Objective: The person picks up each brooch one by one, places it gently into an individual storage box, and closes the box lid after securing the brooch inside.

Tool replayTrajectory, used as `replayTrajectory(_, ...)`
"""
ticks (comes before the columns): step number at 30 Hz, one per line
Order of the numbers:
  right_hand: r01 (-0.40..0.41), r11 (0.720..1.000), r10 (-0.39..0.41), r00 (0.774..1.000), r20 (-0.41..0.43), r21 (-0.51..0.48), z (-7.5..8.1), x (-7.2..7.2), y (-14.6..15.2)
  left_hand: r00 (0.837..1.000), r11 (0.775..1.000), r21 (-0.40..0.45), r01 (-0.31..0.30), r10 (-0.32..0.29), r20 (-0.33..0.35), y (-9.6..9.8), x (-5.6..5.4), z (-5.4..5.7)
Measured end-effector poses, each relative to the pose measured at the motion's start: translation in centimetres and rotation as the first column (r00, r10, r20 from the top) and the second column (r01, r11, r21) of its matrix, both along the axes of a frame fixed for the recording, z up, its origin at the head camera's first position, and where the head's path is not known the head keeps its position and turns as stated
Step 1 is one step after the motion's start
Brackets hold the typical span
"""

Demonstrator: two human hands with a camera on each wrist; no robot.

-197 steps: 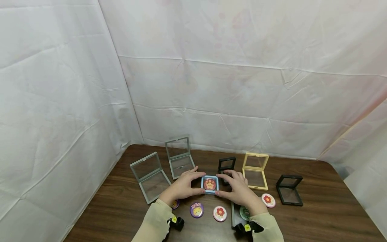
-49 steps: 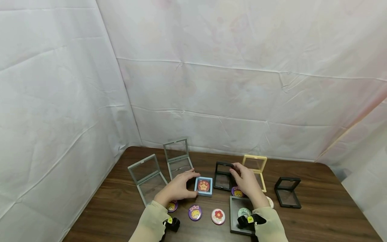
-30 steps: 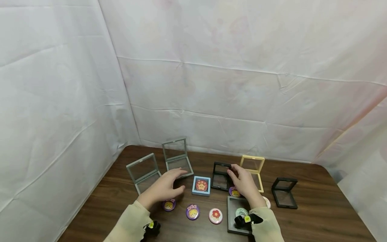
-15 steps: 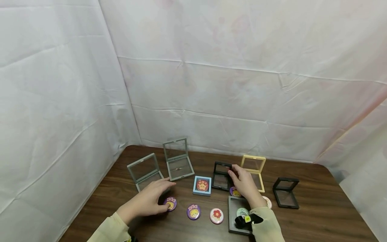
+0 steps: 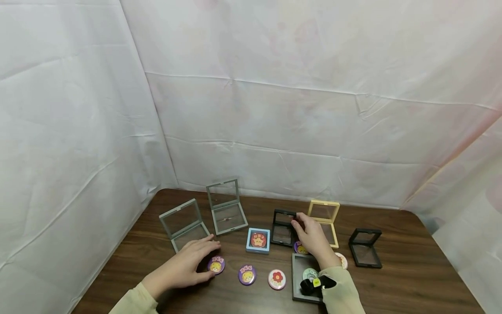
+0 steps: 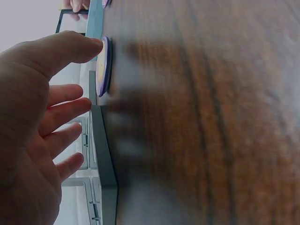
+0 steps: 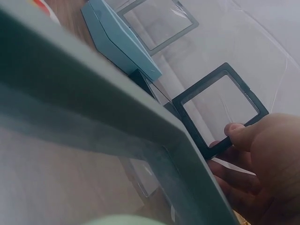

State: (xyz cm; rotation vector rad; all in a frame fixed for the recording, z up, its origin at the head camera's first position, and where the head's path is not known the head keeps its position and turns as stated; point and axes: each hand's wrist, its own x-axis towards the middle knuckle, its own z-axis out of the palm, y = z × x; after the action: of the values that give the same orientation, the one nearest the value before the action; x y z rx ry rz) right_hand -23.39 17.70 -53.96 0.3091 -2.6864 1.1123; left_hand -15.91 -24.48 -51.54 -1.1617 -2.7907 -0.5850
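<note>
My right hand (image 5: 312, 237) pinches the raised lid of a small open black display case (image 5: 282, 234) between thumb and fingers; the right wrist view shows the thumb on the lid frame (image 7: 216, 152). My left hand (image 5: 184, 265) is spread beside a purple bear badge (image 5: 216, 265) at the left, its thumb at the badge's near edge. In the left wrist view the thumb tip overlaps the badge (image 6: 102, 70); whether they touch I cannot tell. Between the hands lies a closed blue case (image 5: 258, 240) with a red star badge inside.
Two open grey-green cases (image 5: 230, 217) (image 5: 184, 223) stand at the back left. An open yellow case (image 5: 328, 231) and another black case (image 5: 365, 250) are to the right. A purple badge (image 5: 247, 275), a flower badge (image 5: 276, 279) and a dark grey case (image 5: 299, 290) lie in front.
My left hand has let go of the blue case and moved left and nearer to the purple badge. My right hand has gone from the blue case to the black case's lid and stays there.
</note>
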Motion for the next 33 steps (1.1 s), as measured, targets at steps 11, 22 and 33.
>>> replayTrajectory(11,-0.003,1.0,0.004,1.0,0.007,-0.006,0.21,-0.01,-0.03,1.0,1.0,0.001,-0.006,0.006,0.02,-0.13,0.32,-0.34)
replayTrajectory(22,-0.001,1.0,0.001,1.0,-0.001,-0.008,-0.06,-0.05,-0.07,1.0,1.0,-0.025,0.011,-0.011,0.016,-0.1,0.3,-0.33)
replayTrajectory(33,0.002,1.0,-0.002,1.0,-0.003,-0.012,-0.11,-0.04,-0.1,1.0,0.999,-0.034,0.009,-0.009,-0.005,-0.1,0.16,-0.49)
